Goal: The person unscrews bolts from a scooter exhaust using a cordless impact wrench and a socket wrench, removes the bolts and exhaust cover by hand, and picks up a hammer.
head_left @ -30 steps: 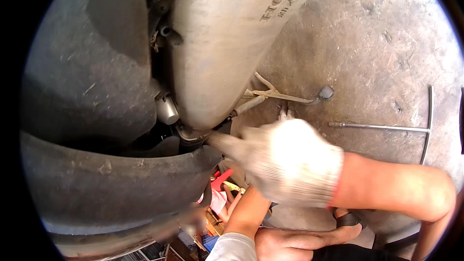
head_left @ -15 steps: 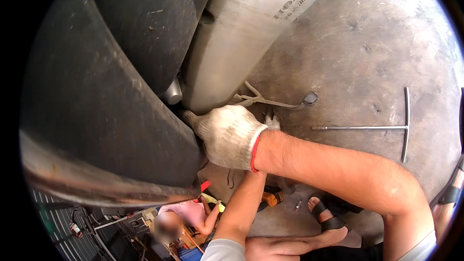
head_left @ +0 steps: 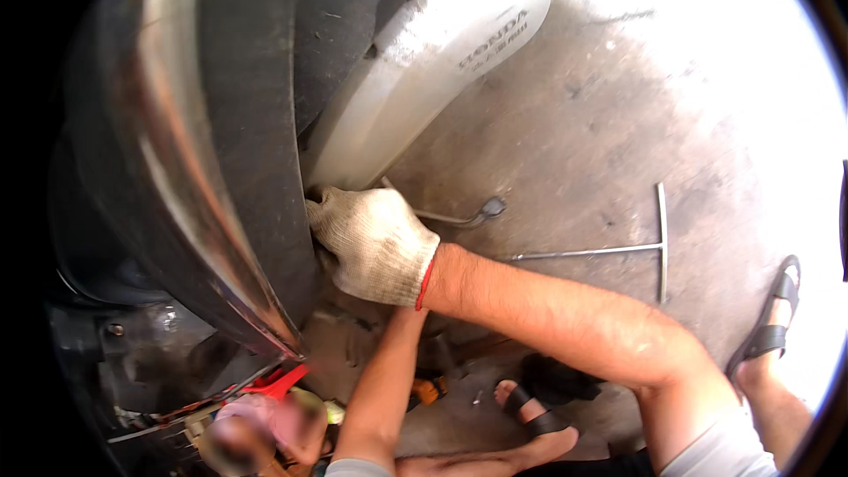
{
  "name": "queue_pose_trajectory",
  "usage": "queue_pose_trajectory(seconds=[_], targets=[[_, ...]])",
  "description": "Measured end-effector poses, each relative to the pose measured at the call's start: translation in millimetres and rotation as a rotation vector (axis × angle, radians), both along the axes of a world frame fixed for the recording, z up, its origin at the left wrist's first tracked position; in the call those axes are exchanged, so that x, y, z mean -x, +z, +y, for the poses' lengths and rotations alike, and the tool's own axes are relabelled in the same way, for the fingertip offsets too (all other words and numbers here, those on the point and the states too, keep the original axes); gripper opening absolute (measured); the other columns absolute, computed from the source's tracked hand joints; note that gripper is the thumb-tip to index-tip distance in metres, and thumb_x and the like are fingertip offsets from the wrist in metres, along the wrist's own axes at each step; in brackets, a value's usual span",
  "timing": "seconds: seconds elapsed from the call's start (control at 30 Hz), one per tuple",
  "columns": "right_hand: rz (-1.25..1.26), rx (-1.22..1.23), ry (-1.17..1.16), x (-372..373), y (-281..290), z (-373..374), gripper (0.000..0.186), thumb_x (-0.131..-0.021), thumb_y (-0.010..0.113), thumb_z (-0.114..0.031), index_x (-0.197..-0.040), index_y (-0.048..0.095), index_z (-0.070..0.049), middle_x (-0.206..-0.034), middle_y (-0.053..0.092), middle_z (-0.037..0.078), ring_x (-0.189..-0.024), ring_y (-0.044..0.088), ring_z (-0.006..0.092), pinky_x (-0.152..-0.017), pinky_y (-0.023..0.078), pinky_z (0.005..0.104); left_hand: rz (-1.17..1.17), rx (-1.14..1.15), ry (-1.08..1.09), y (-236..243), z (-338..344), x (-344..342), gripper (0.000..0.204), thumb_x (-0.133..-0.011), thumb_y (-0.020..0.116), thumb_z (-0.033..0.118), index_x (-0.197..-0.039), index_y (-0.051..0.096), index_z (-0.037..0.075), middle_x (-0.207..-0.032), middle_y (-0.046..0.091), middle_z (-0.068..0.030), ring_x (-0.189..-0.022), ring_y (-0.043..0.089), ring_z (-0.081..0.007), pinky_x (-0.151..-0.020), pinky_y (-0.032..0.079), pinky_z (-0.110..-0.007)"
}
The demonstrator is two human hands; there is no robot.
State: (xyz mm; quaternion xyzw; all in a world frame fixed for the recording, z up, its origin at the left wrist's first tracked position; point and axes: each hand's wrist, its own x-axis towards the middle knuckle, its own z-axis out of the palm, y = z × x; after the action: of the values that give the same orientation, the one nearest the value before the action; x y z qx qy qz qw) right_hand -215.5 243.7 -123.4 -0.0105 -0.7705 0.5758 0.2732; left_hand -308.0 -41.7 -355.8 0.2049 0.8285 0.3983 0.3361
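Observation:
My right hand (head_left: pixel 375 243), in a cream knitted glove with a red cuff, is at the lower end of a long pale grey cover (head_left: pixel 380 106) on a motor scooter. Its fingers curl in beside the edge of a black body panel (head_left: pixel 252 132); their tips, and whatever they grip, are hidden. My left forearm (head_left: pixel 382 384) rises beneath the right wrist, and the left hand is out of sight behind the right one. Just right of the glove, a metal lever with a dark rubber end (head_left: pixel 492 207) sticks out from under the scooter.
On the concrete floor to the right lies a T-handle wrench (head_left: pixel 587 252). A yellow-and-black power tool (head_left: pixel 430 389) lies beyond my left forearm. A sandalled foot (head_left: pixel 537 415) is near the bottom edge, another (head_left: pixel 767 336) at right. A person in pink (head_left: pixel 296 428) is at lower left.
The view has shifted, so the cover, wrench and hands appear farther left. More of the scooter's shiny trim shows at left. My right hand stays by the cover's lower end.

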Motion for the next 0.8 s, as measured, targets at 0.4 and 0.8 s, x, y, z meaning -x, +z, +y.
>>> queue_pose_trajectory(seconds=[0.4, 0.8], targets=[[0.38, -0.834, -0.099, 36, -54, 0, 0.01, -0.076, 0.065, -0.013, -0.07, 0.073, -0.016, -0.072, 0.069, 0.002, -0.077, 0.065, 0.0185, -0.074, 0.051, 0.0323, 0.487, 0.862, -0.603, 18, 67, -20, 0.06, -0.104, 0.047, 0.037, -0.155, 0.029, 0.012, -0.161, 0.032, -0.0063, -0.148, 0.027, -0.0197, -0.121, 0.022, -0.035], [0.047, 0.309, 0.111, 24, -34, -32, 0.019, -0.072, 0.058, 0.001, -0.088, 0.068, 0.001, -0.08, 0.068, 0.023, -0.08, 0.07, 0.0369, -0.07, 0.055, 0.0409, -0.446, 0.021, 0.039, 3, 17, -9, 0.061, -0.106, 0.04, 0.042, -0.158, 0.024, 0.013, -0.165, 0.019, -0.0069, -0.152, 0.016, -0.0185, -0.124, 0.014, -0.037]])
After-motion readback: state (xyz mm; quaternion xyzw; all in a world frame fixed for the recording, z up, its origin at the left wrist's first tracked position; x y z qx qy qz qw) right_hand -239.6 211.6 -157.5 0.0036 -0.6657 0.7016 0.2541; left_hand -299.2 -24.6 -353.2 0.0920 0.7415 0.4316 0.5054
